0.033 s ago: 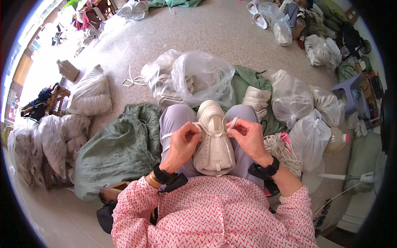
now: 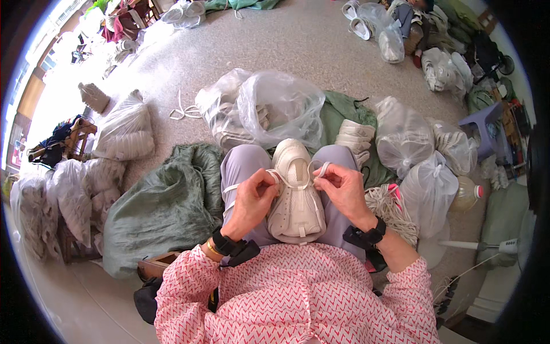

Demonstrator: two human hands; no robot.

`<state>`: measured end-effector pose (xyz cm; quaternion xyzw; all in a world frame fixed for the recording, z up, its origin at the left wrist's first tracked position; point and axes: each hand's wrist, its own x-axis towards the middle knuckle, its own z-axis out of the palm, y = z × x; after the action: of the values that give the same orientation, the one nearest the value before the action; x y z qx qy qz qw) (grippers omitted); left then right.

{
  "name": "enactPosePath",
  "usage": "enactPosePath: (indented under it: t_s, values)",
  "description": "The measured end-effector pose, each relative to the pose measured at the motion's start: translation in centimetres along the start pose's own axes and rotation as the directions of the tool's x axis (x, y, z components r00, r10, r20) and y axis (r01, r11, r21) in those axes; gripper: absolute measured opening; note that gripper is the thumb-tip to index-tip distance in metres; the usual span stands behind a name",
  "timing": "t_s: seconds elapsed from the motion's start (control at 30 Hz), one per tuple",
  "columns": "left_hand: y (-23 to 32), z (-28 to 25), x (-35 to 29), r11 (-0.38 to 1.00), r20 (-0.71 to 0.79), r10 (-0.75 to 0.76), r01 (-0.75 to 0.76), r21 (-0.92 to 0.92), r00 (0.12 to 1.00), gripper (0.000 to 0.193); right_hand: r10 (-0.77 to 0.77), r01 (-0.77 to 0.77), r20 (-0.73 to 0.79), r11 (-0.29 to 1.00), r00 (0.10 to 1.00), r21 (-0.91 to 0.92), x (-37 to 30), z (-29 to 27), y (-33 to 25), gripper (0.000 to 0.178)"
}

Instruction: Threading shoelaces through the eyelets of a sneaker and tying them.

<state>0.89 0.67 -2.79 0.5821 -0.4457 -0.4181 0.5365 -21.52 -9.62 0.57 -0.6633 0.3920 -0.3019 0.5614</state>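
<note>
A cream sneaker [image 2: 295, 212] rests between my knees, its toe pointing away from me and its heel toward my body. A white shoelace [image 2: 296, 186] crosses the shoe near the toe end of the lacing, with rows of bare eyelets nearer to me. On the left of the shoe, my left hand [image 2: 256, 196] pinches one side of the lace between thumb and fingers. Over on the right, my right hand [image 2: 342, 190] pinches the other side, and a loop of lace stands up by its fingers. The lace tips are hard to make out.
A bundle of white laces [image 2: 391, 212] lies by my right knee. Beyond my knees sits an open clear plastic bag [image 2: 281, 106] of shoe parts, with stacked shoe uppers [image 2: 355, 140] beside it. A green sack [image 2: 166, 212] is at my left; tied bags [image 2: 431, 192] stand right.
</note>
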Motion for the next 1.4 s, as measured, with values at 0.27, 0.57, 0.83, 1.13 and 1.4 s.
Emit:
enactPosePath:
  t_s: [0.27,0.57,0.83,1.13,1.4]
  values:
    - [0.4,-0.2,-0.1,0.999,0.037,0.021,-0.02,-0.043,0.999,0.011,-0.141,0.142,0.022,0.96,0.99,-0.242,-0.2,0.4,-1.6,0.005]
    - [1.2,0.7,0.3,0.988,0.021,-0.019,0.022,-0.151,1.0,0.012,-0.313,0.338,0.129,0.839,0.941,-0.426,0.5,0.4,-1.7,0.007]
    - [0.6,1.3,0.6,0.968,0.0,-0.018,0.017,-0.25,1.0,0.012,-0.046,0.07,0.101,0.965,0.994,-0.253,0.7,0.4,-1.3,0.004]
    - [0.6,1.1,0.4,0.99,0.02,0.044,-0.04,-0.136,0.999,0.013,-0.048,0.065,0.078,0.969,0.996,-0.238,0.5,0.4,-0.8,0.005]
    - [2.3,1.3,0.6,0.954,-0.003,0.179,-0.173,0.245,0.984,0.014,-0.059,0.07,0.058,0.978,0.997,-0.194,0.4,0.5,-0.6,0.006]
